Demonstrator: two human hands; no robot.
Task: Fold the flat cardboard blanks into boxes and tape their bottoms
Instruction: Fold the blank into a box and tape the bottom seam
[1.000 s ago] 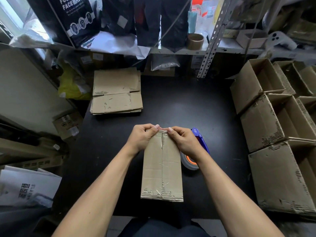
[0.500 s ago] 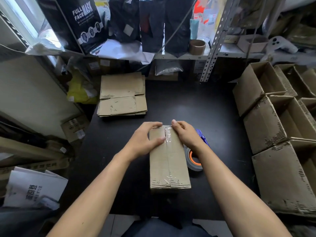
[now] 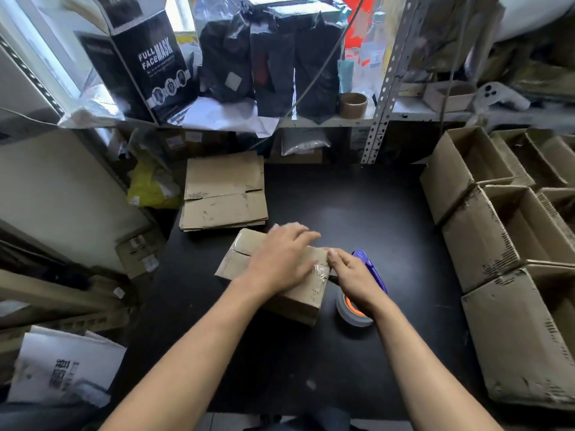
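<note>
One more box taped, a stack of blanks to go

The box [image 3: 273, 275] lies on the black table [image 3: 373, 219] near the front edge, bottom seam already under clear tape. Finished boxes [image 3: 485, 244] stand at the right; flat blanks [image 3: 224, 194] wait behind, so plenty seems left. The left hand [image 3: 280, 259] presses flat on top, fingers spread, gripping nothing. The right hand [image 3: 351, 275] pinches the box's right edge, above the tape dispenser [image 3: 357, 309]
</note>
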